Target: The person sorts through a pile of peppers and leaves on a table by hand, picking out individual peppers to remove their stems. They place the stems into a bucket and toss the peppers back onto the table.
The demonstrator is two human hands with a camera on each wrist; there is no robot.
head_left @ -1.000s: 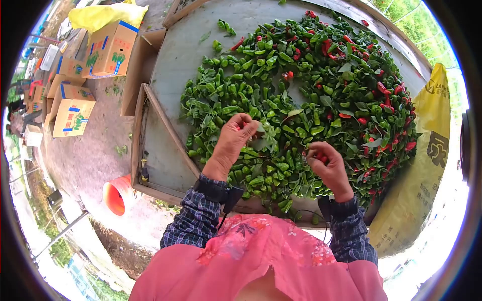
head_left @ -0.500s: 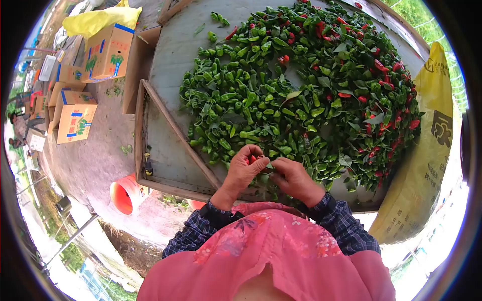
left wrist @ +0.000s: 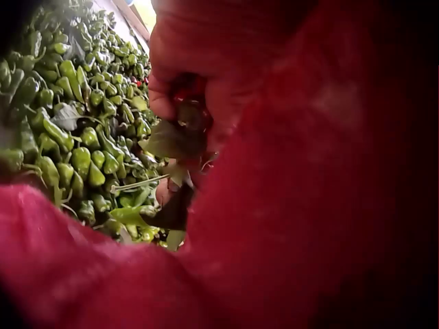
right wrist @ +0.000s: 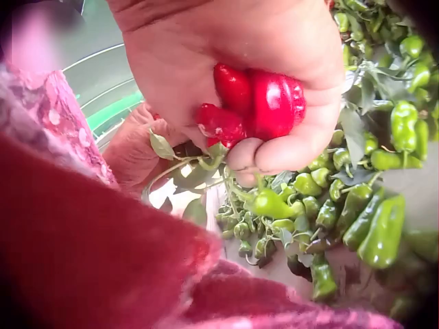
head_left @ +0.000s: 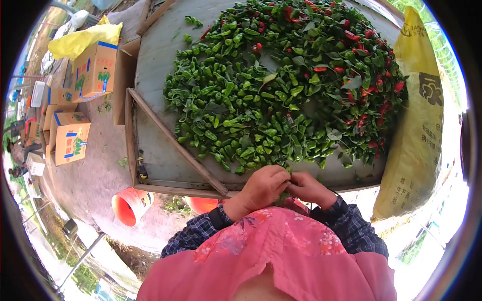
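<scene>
Both hands meet at the table's front edge, close before the pink apron (head_left: 266,228). My right hand (head_left: 311,189) has its fingers curled around several glossy red peppers (right wrist: 278,103) in the palm. My left hand (head_left: 263,186) is bent inward beside it, and a red pepper (left wrist: 188,88) shows within its curled fingers, partly hidden. A leafy pepper sprig (right wrist: 180,164) lies between the two sets of fingertips. Just beyond the hands, a broad heap of green peppers (head_left: 231,105) with leaves covers the table (head_left: 155,55).
Red peppers (head_left: 369,90) are mixed into the heap's right side. A yellow sack (head_left: 414,140) leans along the table's right end. At left are a wooden strip (head_left: 175,140), an orange bucket (head_left: 125,206) and cardboard boxes (head_left: 95,70); another orange bucket (head_left: 201,203) is partly under the table.
From apart over the heap, both hands have come together and drawn back toward the apron. The left hand now turns its back to the head camera, hiding the red pepper there.
</scene>
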